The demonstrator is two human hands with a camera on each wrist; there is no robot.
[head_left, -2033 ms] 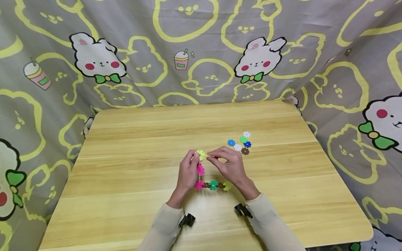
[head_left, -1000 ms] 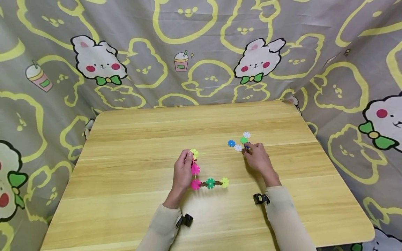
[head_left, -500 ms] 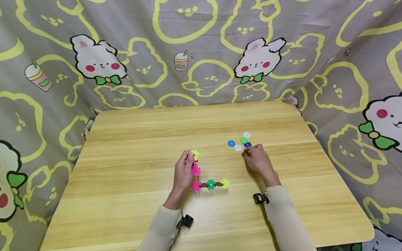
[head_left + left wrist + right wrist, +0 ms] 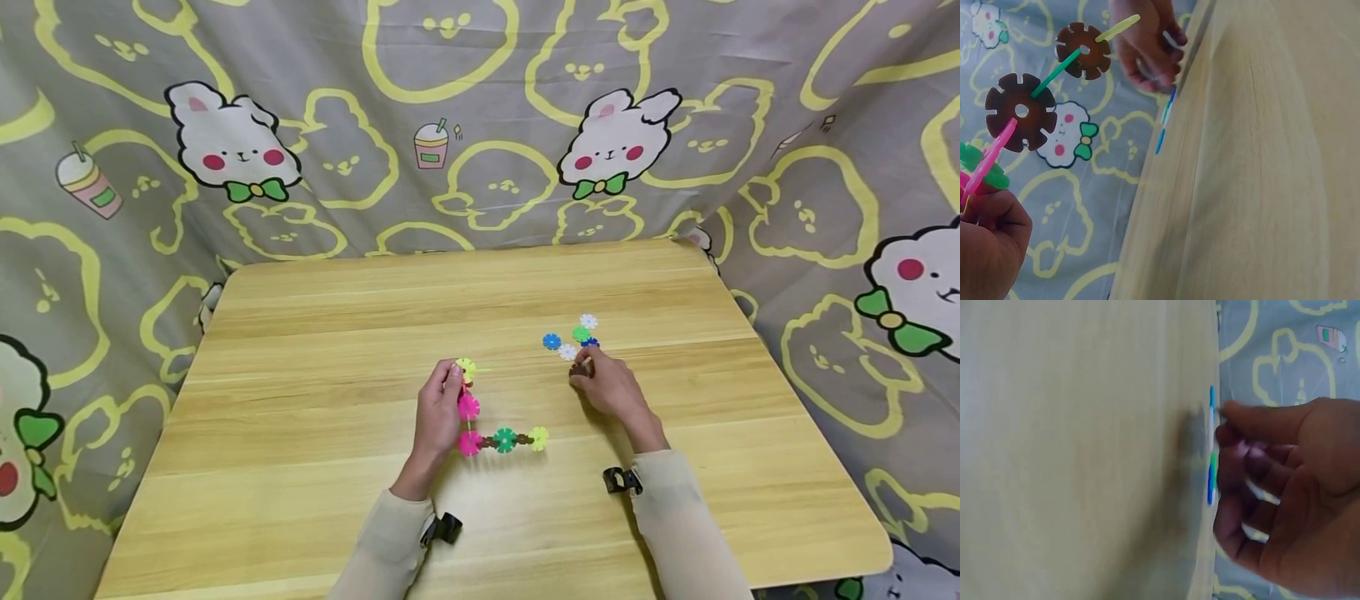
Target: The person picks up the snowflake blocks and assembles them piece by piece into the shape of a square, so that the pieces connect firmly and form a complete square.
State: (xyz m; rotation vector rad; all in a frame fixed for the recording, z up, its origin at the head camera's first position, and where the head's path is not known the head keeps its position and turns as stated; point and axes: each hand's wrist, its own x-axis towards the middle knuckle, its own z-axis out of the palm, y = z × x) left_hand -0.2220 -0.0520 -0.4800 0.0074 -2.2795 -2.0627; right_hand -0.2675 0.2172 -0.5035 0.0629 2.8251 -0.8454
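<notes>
My left hand (image 4: 438, 408) grips a chain of joined snowflake discs by its upper end, near a yellow disc (image 4: 466, 369). Down from there run pink discs (image 4: 469, 407); the chain then turns right through a green disc (image 4: 505, 440) to another yellow disc (image 4: 538, 438). Two brown discs (image 4: 1020, 112) of the chain stand out in the left wrist view. On the right, my right hand (image 4: 613, 387) pinches a loose brown snowflake disc (image 4: 579, 371) between thumb and fingertips, low over the table. The fingers hide part of that disc.
Just beyond the right hand lie several loose discs: a light blue disc (image 4: 552, 342), white discs (image 4: 588, 321), a bright green disc (image 4: 581, 333) and a partly covered dark blue disc (image 4: 592, 342). A patterned curtain (image 4: 495, 125) surrounds the wooden table (image 4: 337, 325).
My right hand has left the chain's upper end, reached right to the loose discs and picked the brown disc, now shifted slightly left. The left hand has moved a little left with the chain.
</notes>
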